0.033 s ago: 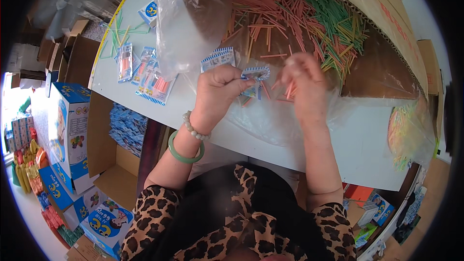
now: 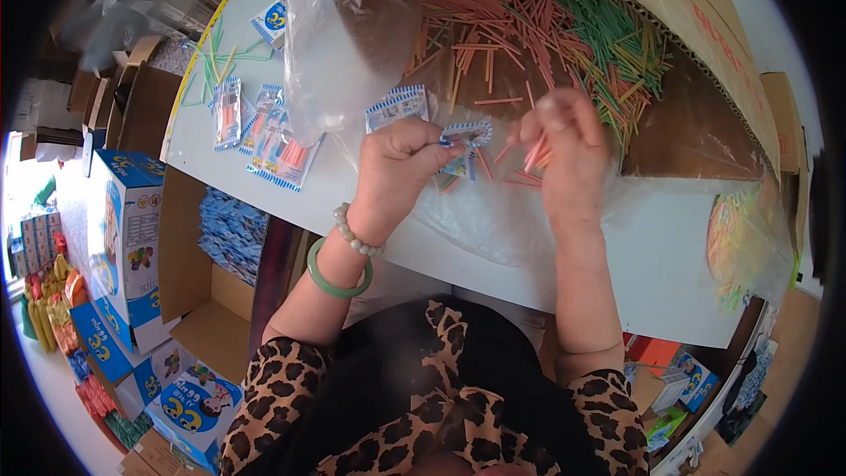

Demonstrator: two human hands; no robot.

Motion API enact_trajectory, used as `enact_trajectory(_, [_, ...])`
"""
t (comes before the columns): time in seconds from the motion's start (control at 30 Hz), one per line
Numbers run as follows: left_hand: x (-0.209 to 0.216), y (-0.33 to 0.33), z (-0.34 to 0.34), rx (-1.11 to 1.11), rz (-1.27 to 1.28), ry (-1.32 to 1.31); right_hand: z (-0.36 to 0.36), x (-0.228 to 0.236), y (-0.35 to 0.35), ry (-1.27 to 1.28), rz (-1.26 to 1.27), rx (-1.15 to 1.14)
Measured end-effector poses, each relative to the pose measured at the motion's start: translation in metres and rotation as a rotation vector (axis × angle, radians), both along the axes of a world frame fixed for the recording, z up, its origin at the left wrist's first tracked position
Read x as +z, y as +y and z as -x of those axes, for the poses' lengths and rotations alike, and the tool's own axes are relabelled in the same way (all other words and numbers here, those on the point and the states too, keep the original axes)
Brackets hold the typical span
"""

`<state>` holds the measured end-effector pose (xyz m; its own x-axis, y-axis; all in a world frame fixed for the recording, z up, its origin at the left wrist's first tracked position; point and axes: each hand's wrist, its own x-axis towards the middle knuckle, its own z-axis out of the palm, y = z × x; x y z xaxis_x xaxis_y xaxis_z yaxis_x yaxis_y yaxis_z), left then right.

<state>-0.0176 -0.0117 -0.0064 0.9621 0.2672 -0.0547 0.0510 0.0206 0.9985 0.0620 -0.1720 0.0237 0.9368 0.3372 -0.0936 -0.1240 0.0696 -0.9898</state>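
Note:
My left hand (image 2: 401,163) is closed, pinching a small clear packet (image 2: 467,134) with a blue-and-white striped edge. The packet's mouth gapes toward the right. My right hand (image 2: 571,154), a little blurred, is just right of it, fingers curled round a few short pink sticks (image 2: 538,152) that point down and left, apart from the packet. Beyond both hands lies a big heap of thin sticks (image 2: 520,13), red, green and yellowish, spilling from a cardboard box (image 2: 696,26). Another striped packet (image 2: 398,107) lies just behind my left hand.
Several packets with pink sticks inside (image 2: 286,159) lie on the white table (image 2: 661,273) at the left, near loose green straws (image 2: 216,57). Clear plastic film (image 2: 344,44) stands behind them. An open carton with blue packets (image 2: 233,229) is below left. A bag of coloured sticks (image 2: 740,247) sits right.
My right hand has shifted slightly to the right, and the pink sticks in its fingers show more plainly. My left hand and the packet have hardly moved.

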Motion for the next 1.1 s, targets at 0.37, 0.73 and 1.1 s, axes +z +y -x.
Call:
enact_trajectory(0.37, [0.014, -0.012, -0.002, -0.138, 0.237, 0.207, 0.014, 0.014, 0.032, -0.17, -0.305, -0.096])
enact_trajectory(0.73, [0.015, -0.012, 0.001, -0.186, 0.277, 0.226, 0.019, 0.008, 0.023, -0.316, -0.351, -0.082])
enact_trajectory(1.1, [0.006, -0.017, 0.005, -0.142, 0.133, 0.11, 0.018, 0.011, 0.021, -0.07, -0.186, -0.224])
